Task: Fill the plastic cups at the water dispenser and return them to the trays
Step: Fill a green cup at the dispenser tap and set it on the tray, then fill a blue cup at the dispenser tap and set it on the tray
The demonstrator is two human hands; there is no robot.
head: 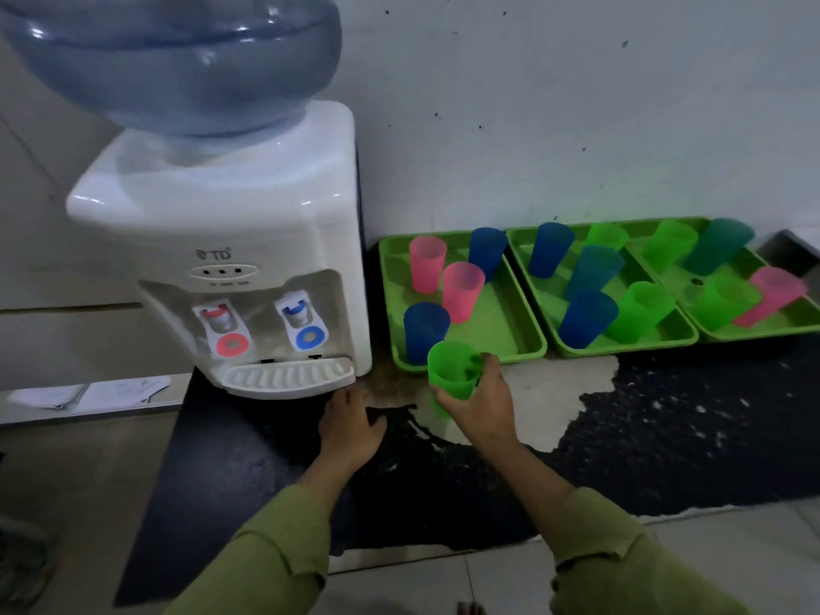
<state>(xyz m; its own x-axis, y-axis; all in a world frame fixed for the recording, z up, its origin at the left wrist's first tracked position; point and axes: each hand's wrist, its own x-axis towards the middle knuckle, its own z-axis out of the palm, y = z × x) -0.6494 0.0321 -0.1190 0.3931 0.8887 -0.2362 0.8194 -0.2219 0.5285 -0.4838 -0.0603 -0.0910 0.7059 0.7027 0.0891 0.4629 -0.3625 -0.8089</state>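
A: What is standing at the far left?

B: The dispenser [222, 259] is sitting on the dark counter [665, 437], with the big blue bottle [177, 59] upside down on top and looking filled. The red tap [222, 324] and the blue tap [301, 317] are hanging over the drip tray [288, 377], which is holding no cup.

A: And the hands?

B: The left hand [350, 426] is lying flat on the counter just below the drip tray, fingers loosely spread and gripping nothing. The right hand [479, 403] is wrapping its fingers round the green cup [452, 368], holding it upright above the counter, just in front of the first tray [488, 330]. Whether water is in it, I cannot tell.

A: What is sitting in the trays?

B: The first tray is holding two pink and two blue cups. The middle tray [665, 335] is carrying three blue ones, a teal one and two green ones, some leaning as the wide lens is bending them. The right tray [776, 330] is holding two green, one dark teal and one pink. Their contents are too dim to judge. All three trays are touching side by side along the wall [577, 104].
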